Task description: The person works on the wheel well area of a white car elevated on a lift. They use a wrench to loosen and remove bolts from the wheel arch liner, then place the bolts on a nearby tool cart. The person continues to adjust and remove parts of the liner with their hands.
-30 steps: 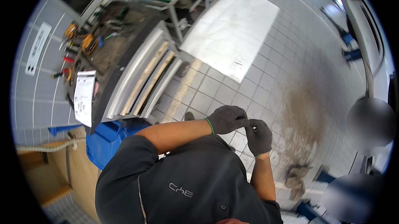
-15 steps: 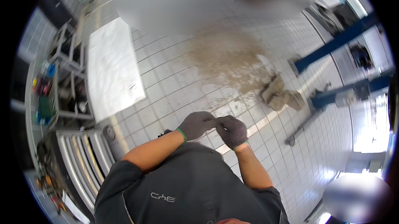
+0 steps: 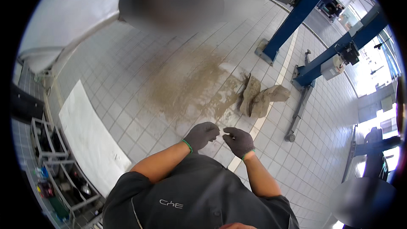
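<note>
Both of my hands wear dark grey knit gloves with green cuffs and are raised in front of my dark shirt. My left hand (image 3: 202,137) has its fingers loosely bent toward the right one, with nothing visible in them. A narrow gap separates it from my right hand (image 3: 239,141), whose thumb and forefinger stand apart. No held thing shows in that gap. Beyond the hands, on the tiled floor, spreads a patch of brown dirt (image 3: 186,82). At its right lies a bulky mud-brown piece (image 3: 259,99), bent and crusted; its kind is unclear.
A white sheet (image 3: 91,129) lies on the floor to the left. Beside it stand metal shelf frames (image 3: 63,165) holding assorted items. Blue lift posts (image 3: 292,19) rise at the right, with a low lift arm (image 3: 299,114) near the floor. Blurred areas hide the far part.
My hands have come apart from touching each other. The view has turned leftward relative to the room's far side: the dirt patch and lift posts now sit farther left.
</note>
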Motion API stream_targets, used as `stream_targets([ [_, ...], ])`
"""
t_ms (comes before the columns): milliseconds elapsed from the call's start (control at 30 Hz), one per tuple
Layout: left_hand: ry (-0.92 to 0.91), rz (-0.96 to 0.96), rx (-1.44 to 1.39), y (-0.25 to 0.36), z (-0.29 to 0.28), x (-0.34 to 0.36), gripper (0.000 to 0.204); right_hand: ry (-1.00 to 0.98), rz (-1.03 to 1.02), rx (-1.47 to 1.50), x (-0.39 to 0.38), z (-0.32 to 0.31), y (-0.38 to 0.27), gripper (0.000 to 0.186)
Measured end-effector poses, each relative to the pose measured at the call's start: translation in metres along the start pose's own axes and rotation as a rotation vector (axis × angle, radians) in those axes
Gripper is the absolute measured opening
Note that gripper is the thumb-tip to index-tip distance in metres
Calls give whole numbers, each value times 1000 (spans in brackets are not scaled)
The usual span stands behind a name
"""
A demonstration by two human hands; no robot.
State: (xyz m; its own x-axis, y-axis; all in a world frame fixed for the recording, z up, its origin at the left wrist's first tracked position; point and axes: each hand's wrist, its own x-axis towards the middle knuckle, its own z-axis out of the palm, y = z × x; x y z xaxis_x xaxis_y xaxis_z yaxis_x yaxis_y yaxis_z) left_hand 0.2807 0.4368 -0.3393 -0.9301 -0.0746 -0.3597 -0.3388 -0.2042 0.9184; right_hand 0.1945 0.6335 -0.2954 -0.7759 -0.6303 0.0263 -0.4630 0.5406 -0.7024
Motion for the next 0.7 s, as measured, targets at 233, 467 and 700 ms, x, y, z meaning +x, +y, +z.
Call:
stream_targets([
  [233,105,147,-62,99,-58,204,25,215,624,560,112,-62,100,29],
  [467,376,344,-46,138,-97,412,15,228,500,919,263,-111,246,30],
  [700,585,448,-166,231,-116,577,21,-107,-242,101,516,-221,280,39],
])
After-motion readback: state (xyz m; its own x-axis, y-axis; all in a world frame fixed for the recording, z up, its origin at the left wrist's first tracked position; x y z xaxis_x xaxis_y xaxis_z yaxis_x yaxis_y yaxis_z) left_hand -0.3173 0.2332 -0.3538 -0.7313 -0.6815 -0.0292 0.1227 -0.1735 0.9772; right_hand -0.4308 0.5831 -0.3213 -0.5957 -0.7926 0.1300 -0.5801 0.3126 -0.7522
